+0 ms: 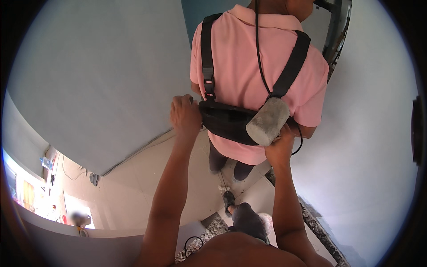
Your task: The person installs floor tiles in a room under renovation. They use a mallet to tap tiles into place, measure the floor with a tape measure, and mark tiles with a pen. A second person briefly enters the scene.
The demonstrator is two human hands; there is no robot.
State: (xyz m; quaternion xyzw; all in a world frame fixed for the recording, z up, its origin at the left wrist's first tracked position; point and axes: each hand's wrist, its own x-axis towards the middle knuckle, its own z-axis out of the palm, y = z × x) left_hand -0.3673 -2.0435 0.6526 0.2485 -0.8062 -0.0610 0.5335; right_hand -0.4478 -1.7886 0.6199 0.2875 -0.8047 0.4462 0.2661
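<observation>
A person in a pink polo shirt [242, 62] stands right in front of me, back turned, wearing a black harness with two shoulder straps and a wide black waist pack [229, 122]. My left hand [186, 116] is closed at the pack's left end, with a small dark piece showing at its fingers. At the other end, my right hand [281, 149] has curled fingers, partly hidden below a dusty grey, rounded cylinder-like thing [267, 121]. That thing lies tilted over the pack's right part, beneath the right strap. Whether my right hand grips it or the pack behind it, I cannot tell.
A black cable [259, 49] runs down the person's back. Pale walls [106, 80] stand on both sides, close on the right [369, 133]. Below is a tiled floor [133, 191] with rubble strips [215, 224]. At far left, a bottle [46, 163] and loose cords lie near a bright opening.
</observation>
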